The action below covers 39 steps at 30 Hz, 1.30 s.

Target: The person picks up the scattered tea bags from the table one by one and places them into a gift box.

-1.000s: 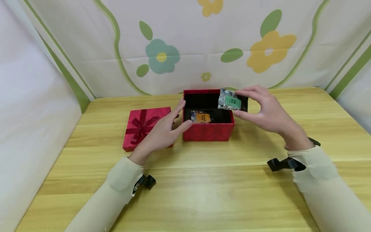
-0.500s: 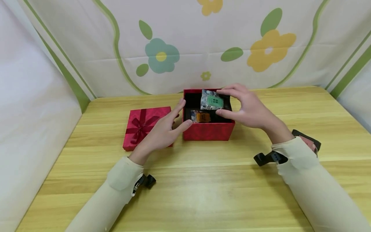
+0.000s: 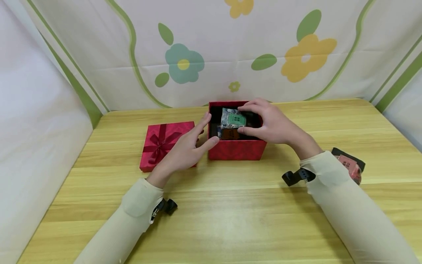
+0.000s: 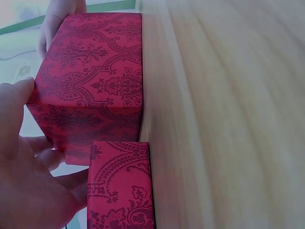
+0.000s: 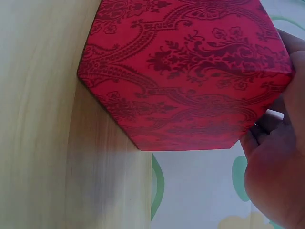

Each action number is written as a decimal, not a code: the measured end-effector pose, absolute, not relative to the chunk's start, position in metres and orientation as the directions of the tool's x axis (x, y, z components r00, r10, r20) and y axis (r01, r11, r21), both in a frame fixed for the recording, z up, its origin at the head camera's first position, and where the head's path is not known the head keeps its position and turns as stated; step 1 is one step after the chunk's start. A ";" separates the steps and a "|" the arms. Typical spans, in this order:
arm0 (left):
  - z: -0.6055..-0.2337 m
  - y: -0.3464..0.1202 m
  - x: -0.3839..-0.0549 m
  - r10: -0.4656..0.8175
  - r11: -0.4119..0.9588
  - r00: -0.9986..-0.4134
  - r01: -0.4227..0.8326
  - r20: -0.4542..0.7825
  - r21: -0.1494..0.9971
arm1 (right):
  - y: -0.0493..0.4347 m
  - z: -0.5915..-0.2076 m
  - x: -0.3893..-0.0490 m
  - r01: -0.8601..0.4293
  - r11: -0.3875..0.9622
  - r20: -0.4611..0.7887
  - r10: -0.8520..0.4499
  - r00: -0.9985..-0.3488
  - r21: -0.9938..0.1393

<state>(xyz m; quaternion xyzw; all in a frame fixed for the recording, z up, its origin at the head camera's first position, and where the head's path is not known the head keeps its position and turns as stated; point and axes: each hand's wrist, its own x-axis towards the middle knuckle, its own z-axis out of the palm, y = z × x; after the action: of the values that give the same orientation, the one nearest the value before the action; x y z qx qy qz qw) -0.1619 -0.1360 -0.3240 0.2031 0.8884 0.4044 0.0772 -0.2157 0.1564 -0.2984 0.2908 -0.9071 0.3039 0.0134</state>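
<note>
The right grip [image 3: 273, 123] pinches a green packet [image 3: 232, 118] at its fingertips, within the red box [image 3: 237, 151] between both hands. An orange packet [image 3: 229, 134] lies in the box, partly under the green one. The left grip [image 3: 188, 145], fingers extended, touches the box's left edge; left of it on the counter [image 3: 227, 227] lies a ribboned lid [image 3: 153, 134]. A pink packet [image 3: 350, 165] lies nearer than the right grip, to its right.
</note>
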 end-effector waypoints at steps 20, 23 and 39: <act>-0.324 -0.130 -0.164 0.437 0.582 -0.899 0.307 0.029 0.753 | 0.155 -0.293 -0.216 -0.573 0.732 0.067 -0.594 -0.802 -0.369; -0.324 -0.131 -0.163 0.432 0.587 -0.902 0.303 0.026 0.751 | 0.156 -0.294 -0.216 -0.563 0.716 0.085 -0.585 -0.807 -0.414; -0.327 -0.134 -0.164 0.429 0.581 -0.903 0.302 0.031 0.755 | 0.220 -0.287 -0.184 -0.486 0.676 0.255 -0.418 -0.872 -0.554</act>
<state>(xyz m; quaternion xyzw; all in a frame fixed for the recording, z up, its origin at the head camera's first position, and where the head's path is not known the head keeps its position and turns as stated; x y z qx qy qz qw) -0.1638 -0.1335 -0.3270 0.2066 0.8858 0.4083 0.0777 -0.1844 0.2197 -0.2869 0.2475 -0.9138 0.3176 0.0536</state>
